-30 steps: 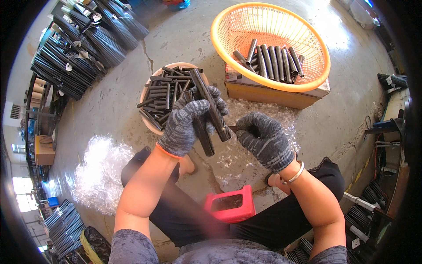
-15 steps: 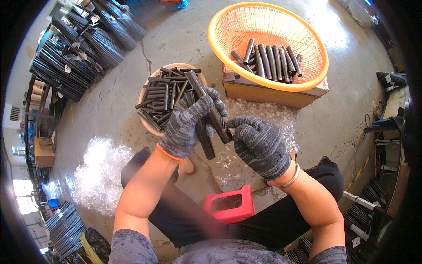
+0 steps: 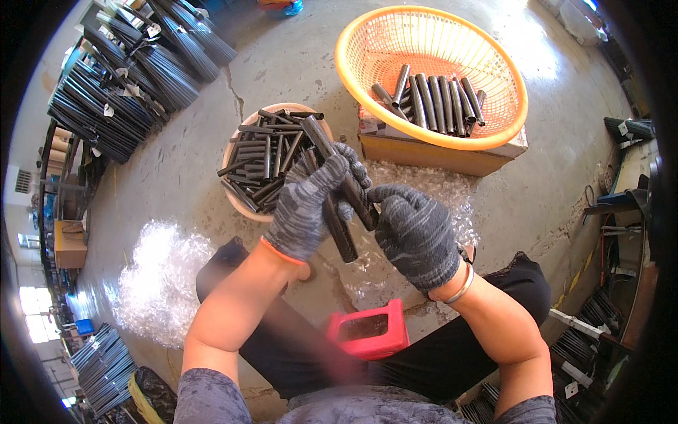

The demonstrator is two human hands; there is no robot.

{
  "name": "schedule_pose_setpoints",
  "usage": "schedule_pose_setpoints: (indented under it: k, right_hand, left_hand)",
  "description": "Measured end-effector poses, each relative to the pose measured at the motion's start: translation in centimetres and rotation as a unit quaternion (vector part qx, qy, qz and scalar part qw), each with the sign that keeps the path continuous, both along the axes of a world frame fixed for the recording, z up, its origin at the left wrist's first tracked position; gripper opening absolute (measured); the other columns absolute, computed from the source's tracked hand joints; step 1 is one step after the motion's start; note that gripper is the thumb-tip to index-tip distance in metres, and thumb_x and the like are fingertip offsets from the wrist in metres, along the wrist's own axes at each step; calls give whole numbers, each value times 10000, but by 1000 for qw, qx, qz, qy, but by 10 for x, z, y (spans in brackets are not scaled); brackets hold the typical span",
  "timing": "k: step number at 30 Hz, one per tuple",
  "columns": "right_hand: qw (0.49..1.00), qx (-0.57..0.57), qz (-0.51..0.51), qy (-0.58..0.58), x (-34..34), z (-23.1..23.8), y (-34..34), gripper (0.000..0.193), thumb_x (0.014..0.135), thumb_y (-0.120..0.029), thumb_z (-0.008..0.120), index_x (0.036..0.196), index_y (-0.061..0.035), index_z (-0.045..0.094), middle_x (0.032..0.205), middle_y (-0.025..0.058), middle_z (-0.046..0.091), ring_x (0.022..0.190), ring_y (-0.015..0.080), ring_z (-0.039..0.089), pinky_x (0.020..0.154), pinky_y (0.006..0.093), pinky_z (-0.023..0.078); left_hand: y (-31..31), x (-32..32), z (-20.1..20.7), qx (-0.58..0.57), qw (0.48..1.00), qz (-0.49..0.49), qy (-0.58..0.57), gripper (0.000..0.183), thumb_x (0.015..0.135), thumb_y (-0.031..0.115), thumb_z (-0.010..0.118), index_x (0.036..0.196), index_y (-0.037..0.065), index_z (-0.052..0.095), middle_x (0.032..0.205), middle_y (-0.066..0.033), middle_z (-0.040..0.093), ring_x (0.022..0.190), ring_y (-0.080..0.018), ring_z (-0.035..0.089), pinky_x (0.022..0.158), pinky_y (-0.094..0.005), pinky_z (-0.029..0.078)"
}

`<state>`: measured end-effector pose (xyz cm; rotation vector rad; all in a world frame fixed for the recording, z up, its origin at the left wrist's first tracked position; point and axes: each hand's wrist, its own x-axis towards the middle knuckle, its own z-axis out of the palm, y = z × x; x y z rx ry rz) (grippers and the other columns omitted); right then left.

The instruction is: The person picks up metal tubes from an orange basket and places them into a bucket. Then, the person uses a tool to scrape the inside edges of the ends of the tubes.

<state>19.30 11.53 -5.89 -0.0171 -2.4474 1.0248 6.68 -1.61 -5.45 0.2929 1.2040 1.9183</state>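
My left hand (image 3: 302, 208), in a grey knitted glove with an orange cuff, wraps round two black tubes. The longer black tube (image 3: 319, 136) slants from upper left down toward my right hand; the other black tube (image 3: 342, 239) sticks out below my palm. My right hand (image 3: 418, 237), gloved in dark grey, is closed with thumb and forefinger at the lower end of the longer tube. What its fingertips pinch is hidden. Behind my left hand stands a pale round basin (image 3: 230, 155) heaped with short black tubes (image 3: 248, 154).
An orange mesh basket (image 3: 342, 60) holding several black tubes (image 3: 441, 102) rests tilted on a cardboard box (image 3: 431, 157). Crumpled clear plastic (image 3: 159, 283) lies left, with scraps (image 3: 462, 201) ahead. A red stool (image 3: 394, 336) stands between my legs. Tube bundles (image 3: 99, 106) lean far left.
Both hands have shifted very slightly, and the tubes' lower ends sit a little farther right. My right fingertips are now closer against the tube's end.
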Motion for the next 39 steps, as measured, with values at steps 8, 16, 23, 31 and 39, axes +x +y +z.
schedule_pose_setpoints:
  k: [8, 16, 23, 31, 39]
  right_hand:
    - [972, -236, -14, 3, -3, -12, 8, 158, 711, 37, 611, 853, -31, 633, 756, 146, 607, 678, 303, 602, 622, 355, 486]
    - [998, -41, 41, 4, 6, 5, 17, 219, 703, 6, 577, 915, -37, 614, 837, 166, 627, 727, 334, 620, 628, 390, 500]
    - [999, 50, 6, -9, 5, 7, 10, 200, 699, -15, 567, 894, -30, 605, 848, 170, 630, 752, 340, 623, 648, 396, 509]
    - [983, -176, 35, -45, 8, 11, 24, 215, 782, 16, 583, 990, -35, 607, 789, 81, 614, 648, 122, 529, 637, 274, 473]
    - [802, -540, -14, -257, 8, 4, 27, 259, 886, -68, 536, 1130, -82, 450, 773, 68, 604, 589, 107, 557, 497, 249, 446]
  left_hand:
    - [-1, -6, 1, 61, 998, -6, -17, 389, 879, 261, 624, 1176, 26, 535, 995, -113, 647, 914, -220, 635, 552, -227, 521]
    - [-2, -6, -3, 39, 999, -11, -7, 392, 876, 253, 628, 1186, 32, 532, 999, -104, 638, 925, -217, 628, 600, -253, 539]
    - [4, 1, -1, 22, 1000, 6, -7, 392, 872, 258, 636, 1179, 36, 535, 979, -89, 635, 900, -208, 628, 619, -256, 537]
    - [4, -5, 4, 83, 996, 13, 8, 407, 858, 221, 649, 1193, 26, 525, 1036, -127, 638, 902, -228, 638, 598, -271, 558]
    - [-2, -10, -6, 103, 994, 5, -28, 390, 860, 168, 630, 1204, 22, 519, 1081, -166, 628, 974, -270, 619, 752, -351, 553]
